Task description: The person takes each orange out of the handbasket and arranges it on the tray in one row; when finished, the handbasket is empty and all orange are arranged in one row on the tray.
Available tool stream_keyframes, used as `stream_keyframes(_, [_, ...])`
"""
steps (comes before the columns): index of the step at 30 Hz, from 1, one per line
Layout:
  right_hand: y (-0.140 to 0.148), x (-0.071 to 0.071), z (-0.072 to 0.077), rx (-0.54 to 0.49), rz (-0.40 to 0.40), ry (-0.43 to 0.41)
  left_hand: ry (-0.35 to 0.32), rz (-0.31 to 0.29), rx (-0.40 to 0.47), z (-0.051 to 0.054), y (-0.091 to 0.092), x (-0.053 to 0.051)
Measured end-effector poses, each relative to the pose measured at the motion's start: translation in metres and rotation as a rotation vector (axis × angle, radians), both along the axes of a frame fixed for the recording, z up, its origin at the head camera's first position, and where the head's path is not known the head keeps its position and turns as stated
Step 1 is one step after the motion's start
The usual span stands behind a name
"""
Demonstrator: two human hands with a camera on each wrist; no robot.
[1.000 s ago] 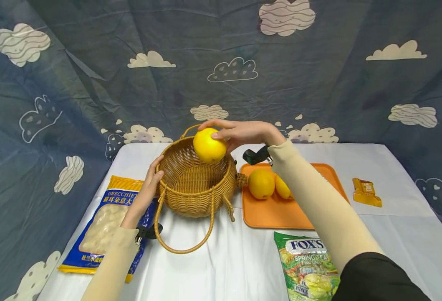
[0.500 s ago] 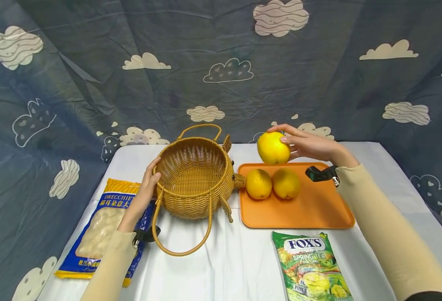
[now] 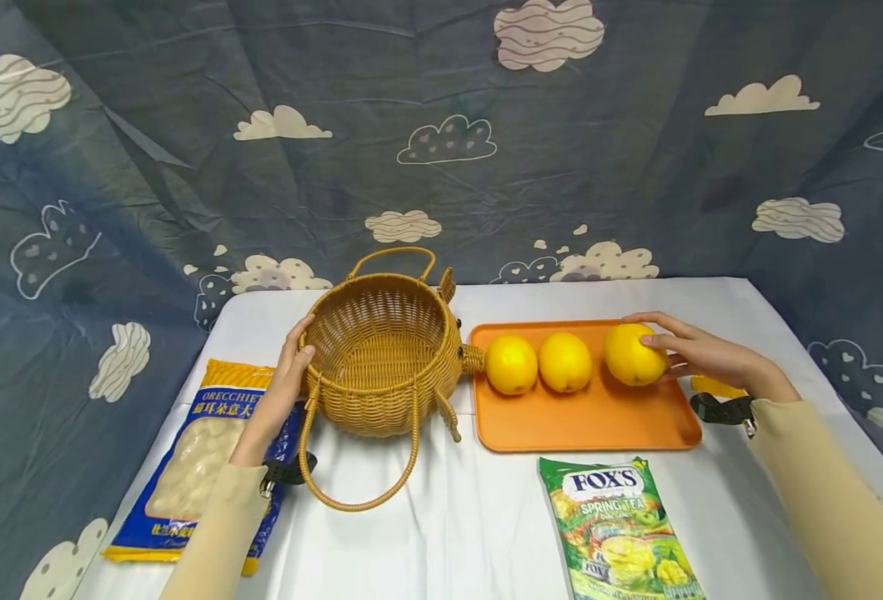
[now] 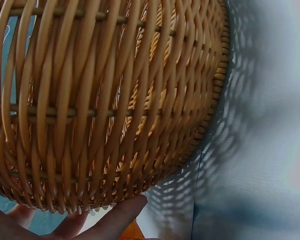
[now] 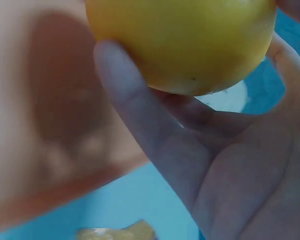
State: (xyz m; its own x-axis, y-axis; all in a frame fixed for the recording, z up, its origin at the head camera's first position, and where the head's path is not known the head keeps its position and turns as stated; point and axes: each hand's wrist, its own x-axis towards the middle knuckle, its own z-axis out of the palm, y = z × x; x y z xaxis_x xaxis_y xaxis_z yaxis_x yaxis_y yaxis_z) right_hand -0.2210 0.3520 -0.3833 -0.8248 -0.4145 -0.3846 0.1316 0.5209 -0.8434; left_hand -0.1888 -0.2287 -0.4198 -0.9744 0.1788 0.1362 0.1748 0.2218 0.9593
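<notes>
My left hand (image 3: pixel 283 379) holds the side of a brown wicker basket (image 3: pixel 381 408) at its left rim. In the left wrist view, its fingertips lie against the woven wall (image 4: pixel 105 100). The basket is shaped like an animal, and its inside shows no contents. My right hand (image 3: pixel 699 352) holds an orange (image 3: pixel 634 356) over the right back part of an orange tray (image 3: pixel 584 429). Thumb and fingers curve round this orange (image 5: pixel 185 40) in the right wrist view; contact with the tray is uncertain. Two more oranges, a left one (image 3: pixel 511 365) and a middle one (image 3: pixel 564 362), sit on the tray.
A blue and yellow pasta bag (image 3: pixel 193 467) lies at the left under my left forearm. A green candy bag (image 3: pixel 617 521) lies in front of the tray. Behind my right wrist, a small yellow packet (image 3: pixel 714 387) is partly hidden. A cloud-patterned curtain (image 3: pixel 366 183) closes the back.
My right hand has carried the orange from above the basket's opening rightward and down to the tray's right part. My left hand stays on the basket.
</notes>
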Motion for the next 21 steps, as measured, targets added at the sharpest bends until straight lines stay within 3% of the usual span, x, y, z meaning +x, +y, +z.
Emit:
stream_keyframes(6, [-0.003, -0.001, -0.019, 0.044, 0.006, -0.026, 0.002, -0.002, 0.005, 0.001, 0.003, 0.0])
stream_keyframes(13, [-0.012, -0.004, -0.022, 0.096, 0.016, -0.021, -0.016, -0.009, -0.003, 0.029, 0.015, 0.012])
stream_keyframes(21, [-0.019, -0.004, -0.023, 0.139, 0.019, 0.01, -0.023, 0.003, -0.009, 0.028, 0.012, 0.014])
